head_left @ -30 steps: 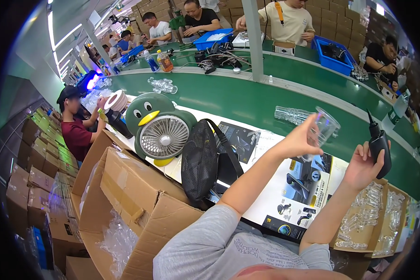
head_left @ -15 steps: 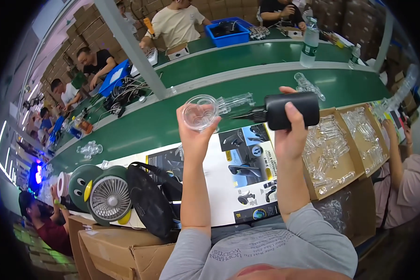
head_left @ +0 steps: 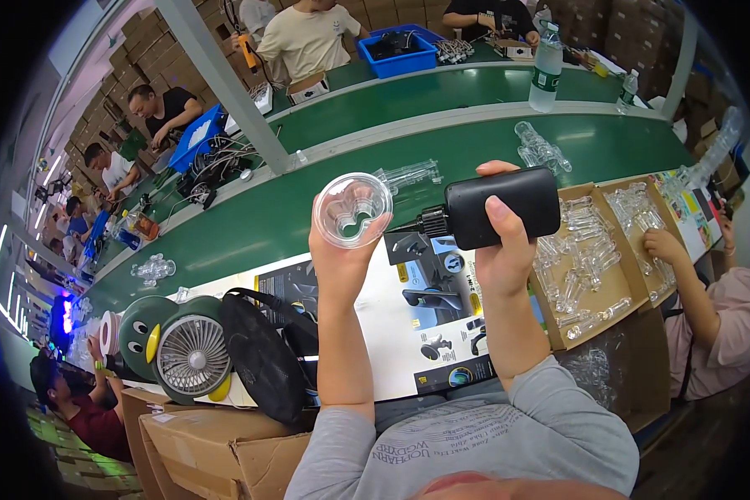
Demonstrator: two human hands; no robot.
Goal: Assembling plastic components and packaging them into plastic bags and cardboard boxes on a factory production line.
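My left hand (head_left: 340, 258) is closed around a round, clear plastic cup-shaped part (head_left: 352, 193), its wide mouth facing up toward me. Behind the cup, a clear tubular piece (head_left: 410, 175) shows; whether it joins the cup, I cannot tell. A black squeeze bottle (head_left: 502, 208) lies sideways in the grip of my right hand (head_left: 508, 254). Its thin pointed nozzle (head_left: 417, 223) aims left, with the tip close by the cup's right rim and my left fingers. Whether tip and cup touch is unclear.
Cardboard trays (head_left: 587, 258) of clear plastic parts stand at right, where a co-worker's hand (head_left: 667, 246) reaches in. More clear parts (head_left: 542, 148) sit on the green belt (head_left: 258, 237). A fan (head_left: 193, 354) and black pouch (head_left: 262, 358) stand left; printed cardboard (head_left: 392, 358) lies below my hands.
The bottle has moved left, bringing its nozzle to the cup's edge. The cup has tipped so its mouth faces me more. A co-worker's hand at right has come into the tray.
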